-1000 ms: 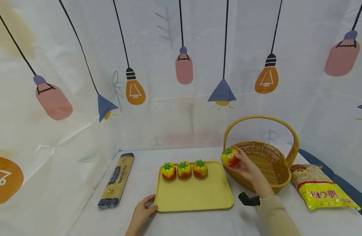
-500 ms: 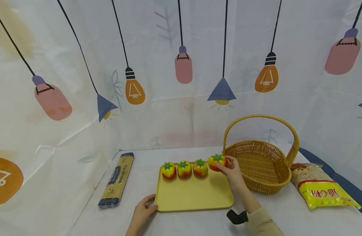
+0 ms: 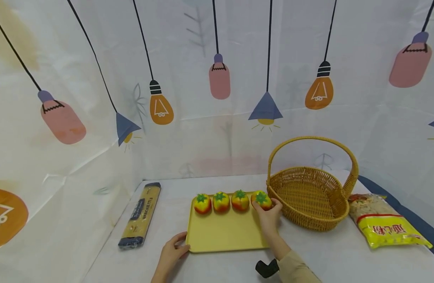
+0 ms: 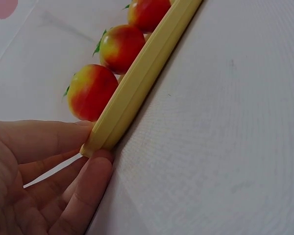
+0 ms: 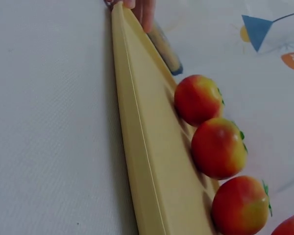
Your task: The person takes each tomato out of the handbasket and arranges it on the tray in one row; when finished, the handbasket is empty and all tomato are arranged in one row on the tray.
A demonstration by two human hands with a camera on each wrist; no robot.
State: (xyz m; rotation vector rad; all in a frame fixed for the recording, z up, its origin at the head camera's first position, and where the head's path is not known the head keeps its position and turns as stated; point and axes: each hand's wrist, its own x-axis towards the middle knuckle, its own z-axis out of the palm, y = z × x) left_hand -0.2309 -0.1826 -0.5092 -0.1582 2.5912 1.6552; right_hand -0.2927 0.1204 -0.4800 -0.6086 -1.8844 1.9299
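My left hand [image 3: 170, 253] pinches the front left corner of a yellow tray [image 3: 224, 235]. In the left wrist view, the thumb lies over the rim and a finger [image 4: 90, 188] is beneath it. At the tray's back right corner, my right hand [image 3: 270, 220] grips a red-yellow tomato [image 3: 261, 197] with a green leafy top, thumb in front and fingers at its right side. Left of it, three similar tomatoes stand in a row along the back: one [image 3: 202, 204] at the left, one [image 3: 221, 203] in the middle, one [image 3: 240, 201] nearest the held one.
A wicker basket [image 3: 309, 220] with a tall handle stands right of the tray. Beyond it lies a yellow-labelled pasta bag [image 3: 386, 226]. A spaghetti packet [image 3: 140, 216] is at the left. A black wrist mount [image 3: 267, 269] juts out from the right sleeve.
My right hand has carried the tomato from in front of the basket leftward and down to the tray's back right corner. The left hand stays at the tray corner.
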